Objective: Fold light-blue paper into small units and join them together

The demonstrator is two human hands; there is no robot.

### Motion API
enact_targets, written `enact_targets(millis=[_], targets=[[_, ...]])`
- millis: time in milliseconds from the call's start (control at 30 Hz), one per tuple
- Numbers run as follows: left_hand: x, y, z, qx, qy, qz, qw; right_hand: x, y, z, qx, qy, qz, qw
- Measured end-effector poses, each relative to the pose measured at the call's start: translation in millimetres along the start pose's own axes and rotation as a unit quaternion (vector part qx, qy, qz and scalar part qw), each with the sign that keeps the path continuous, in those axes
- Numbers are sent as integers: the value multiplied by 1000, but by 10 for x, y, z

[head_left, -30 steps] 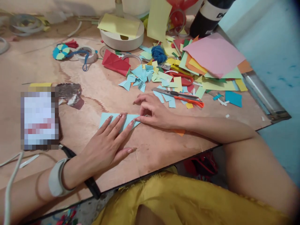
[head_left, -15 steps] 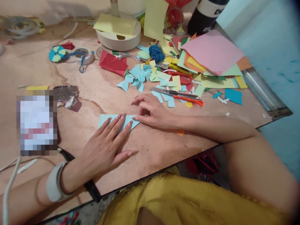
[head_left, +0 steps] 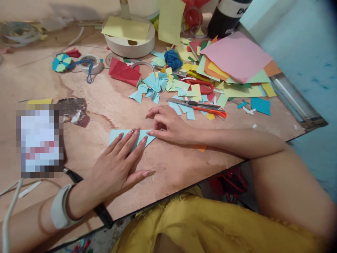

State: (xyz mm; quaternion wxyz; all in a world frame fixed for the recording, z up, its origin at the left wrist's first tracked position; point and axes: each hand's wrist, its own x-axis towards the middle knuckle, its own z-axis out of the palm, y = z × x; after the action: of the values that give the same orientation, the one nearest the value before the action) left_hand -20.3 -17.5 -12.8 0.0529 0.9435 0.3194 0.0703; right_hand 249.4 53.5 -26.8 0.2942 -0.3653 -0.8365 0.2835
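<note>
Counter (head_left: pixel 171 168), wooden, strewn with paper scraps (head_left: pixel 155 82); light-blue paper (head_left: pixel 136 140) in front of them, under the flat, spread left hand (head_left: pixel 112 168); right hand (head_left: pixel 171 124) at its right corner, pinch indeterminable. Possible faults: uneven pressure skewing the sheet; a stray reach catching the utility knife (head_left: pixel 195 104).

View's swung slightly R vs 1s ago; lt-blue ppr (head_left: pixel 136 141) further L in frame.

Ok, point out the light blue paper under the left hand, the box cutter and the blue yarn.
Light blue paper (head_left: pixel 140 135): head view, exposed patch near its upper edge.
Box cutter (head_left: pixel 201 105): head view, mid-body.
Blue yarn (head_left: pixel 173 59): head view, centre of the ball.
</note>
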Motion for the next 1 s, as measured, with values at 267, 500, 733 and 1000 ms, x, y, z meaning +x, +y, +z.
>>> enact_targets(millis=[267,500,733,1000], targets=[[8,-1,-4,-4,-1,1,1000,15,-21,16,12,-3,10,1000],[4,-2,11,-5,12,1,1000,8,-37,-159,41,73,59,995],[-11,-22,47,0,1,0,1000,-444,-190,-162,-194,-102,-43,975],[-18,-25,27,-4,-3,-5,1000,-473,-38,-122,-198,-140,-14,970]])
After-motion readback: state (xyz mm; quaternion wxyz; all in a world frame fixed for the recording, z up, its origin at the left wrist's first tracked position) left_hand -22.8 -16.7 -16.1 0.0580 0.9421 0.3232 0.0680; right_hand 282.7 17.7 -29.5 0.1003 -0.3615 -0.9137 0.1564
